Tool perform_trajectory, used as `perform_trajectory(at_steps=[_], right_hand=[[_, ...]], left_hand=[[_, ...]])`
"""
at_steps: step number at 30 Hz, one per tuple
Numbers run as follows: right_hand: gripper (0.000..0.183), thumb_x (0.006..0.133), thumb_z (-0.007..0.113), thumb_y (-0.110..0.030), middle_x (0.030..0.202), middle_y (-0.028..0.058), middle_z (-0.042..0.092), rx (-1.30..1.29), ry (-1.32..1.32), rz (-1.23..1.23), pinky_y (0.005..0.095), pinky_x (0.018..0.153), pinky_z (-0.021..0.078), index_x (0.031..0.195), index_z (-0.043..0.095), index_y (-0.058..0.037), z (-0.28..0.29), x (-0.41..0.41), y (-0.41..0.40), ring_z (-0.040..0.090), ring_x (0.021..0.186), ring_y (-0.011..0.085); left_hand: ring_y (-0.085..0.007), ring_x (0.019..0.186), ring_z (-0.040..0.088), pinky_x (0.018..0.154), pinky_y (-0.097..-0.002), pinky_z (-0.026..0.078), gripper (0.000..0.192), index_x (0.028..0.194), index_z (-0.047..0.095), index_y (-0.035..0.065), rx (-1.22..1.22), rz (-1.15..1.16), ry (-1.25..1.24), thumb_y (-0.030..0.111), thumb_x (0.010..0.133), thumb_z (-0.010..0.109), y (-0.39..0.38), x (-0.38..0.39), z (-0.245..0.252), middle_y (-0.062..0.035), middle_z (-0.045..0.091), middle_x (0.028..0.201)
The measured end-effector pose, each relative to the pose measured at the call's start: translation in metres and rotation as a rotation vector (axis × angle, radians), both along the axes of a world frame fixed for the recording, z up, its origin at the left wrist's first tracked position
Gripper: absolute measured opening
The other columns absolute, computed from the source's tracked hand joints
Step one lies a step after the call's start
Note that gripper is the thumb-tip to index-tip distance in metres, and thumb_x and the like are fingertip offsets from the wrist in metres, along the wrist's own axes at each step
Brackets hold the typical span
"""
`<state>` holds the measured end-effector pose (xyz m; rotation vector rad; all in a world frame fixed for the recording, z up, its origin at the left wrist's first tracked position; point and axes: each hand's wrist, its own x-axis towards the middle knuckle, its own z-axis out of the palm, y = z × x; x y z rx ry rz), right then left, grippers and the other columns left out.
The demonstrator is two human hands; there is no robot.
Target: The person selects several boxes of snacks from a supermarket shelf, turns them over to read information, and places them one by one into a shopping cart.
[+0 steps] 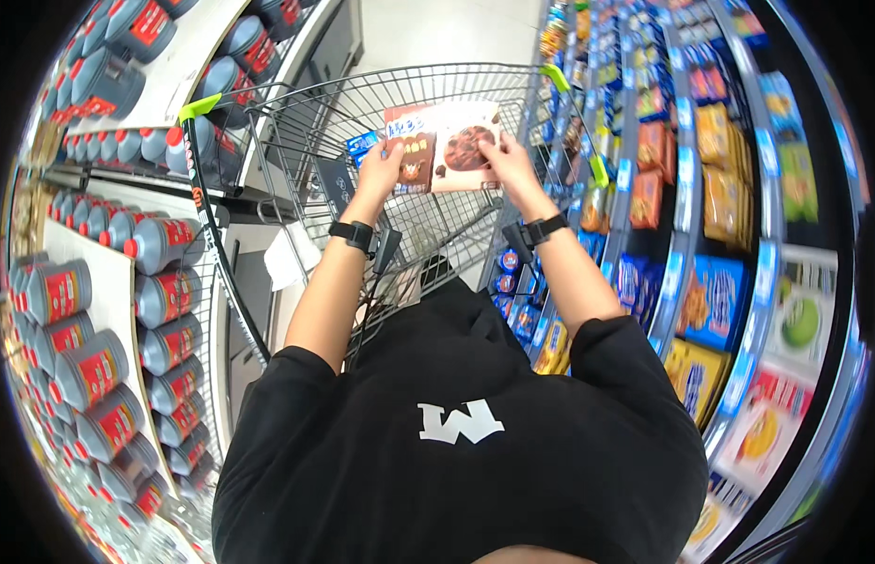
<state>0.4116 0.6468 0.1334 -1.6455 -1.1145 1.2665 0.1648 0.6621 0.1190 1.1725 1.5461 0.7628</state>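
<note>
Between both hands I hold a flat cookie box [444, 151], brown and pale pink, printed with a large chocolate cookie and some writing. My left hand [379, 169] grips its left edge, thumb on the front. The right edge is in my right hand [511, 163], its thumb over the printed cookie. Below the box spreads the wire basket of a shopping cart [437, 215]. Inside the cart, by my left hand, are a blue package [362, 143] and a dark box [335, 185], both partly hidden.
Shelves of packaged biscuits [712, 303] run close along my right. To my left, shelves hold rows of grey jugs [166, 296] with red labels and caps. The cart's black handlebar [215, 240] is at the left, near a white sheet [291, 257]. Pale floor [444, 32] stretches ahead.
</note>
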Motion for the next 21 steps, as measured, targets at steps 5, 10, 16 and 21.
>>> perform_trajectory(at_steps=[5,10,16,21], right_hand=[[0.044,0.076,0.071,-0.021,0.094,0.0202,0.07,-0.246,-0.211,0.213,0.036,0.076,0.0534,0.111,0.062,0.0041,-0.164,0.009,0.05,0.069,0.085,0.0284],[0.044,0.077,0.068,-0.019,0.097,0.0235,0.068,-0.403,-0.195,0.468,0.0374,0.076,0.0537,0.113,0.061,0.0047,-0.241,-0.038,0.074,0.069,0.086,0.0296],[0.041,0.079,0.063,-0.014,0.094,0.0208,0.067,-0.563,-0.067,0.406,0.0383,0.072,0.0533,0.115,0.06,0.0051,-0.34,-0.036,0.072,0.067,0.083,0.0291],[0.04,0.077,0.064,-0.015,0.091,0.0182,0.067,-0.495,-0.114,0.377,0.0399,0.072,0.0509,0.111,0.06,0.0046,-0.391,-0.032,0.068,0.065,0.081,0.0298]], left_hand=[[-0.0357,0.092,0.067,0.08,-0.0406,0.052,0.047,0.109,0.056,-0.0089,-0.267,0.27,-0.088,0.031,0.085,0.061,0.002,0.032,-0.15,-0.0253,0.067,0.096],[-0.0322,0.099,0.064,0.084,-0.0375,0.05,0.057,0.12,0.043,-0.0104,-0.404,0.414,0.055,0.027,0.083,0.065,-0.023,0.004,-0.283,-0.0234,0.063,0.105],[-0.0334,0.104,0.062,0.089,-0.0364,0.048,0.065,0.129,0.032,-0.0091,-0.493,0.434,-0.002,0.017,0.079,0.066,-0.031,0.013,-0.327,-0.0243,0.06,0.114],[-0.0246,0.112,0.056,0.092,-0.0327,0.046,0.075,0.142,0.024,-0.005,-0.371,0.387,-0.028,0.012,0.081,0.065,-0.032,0.013,-0.347,-0.0191,0.053,0.124]])
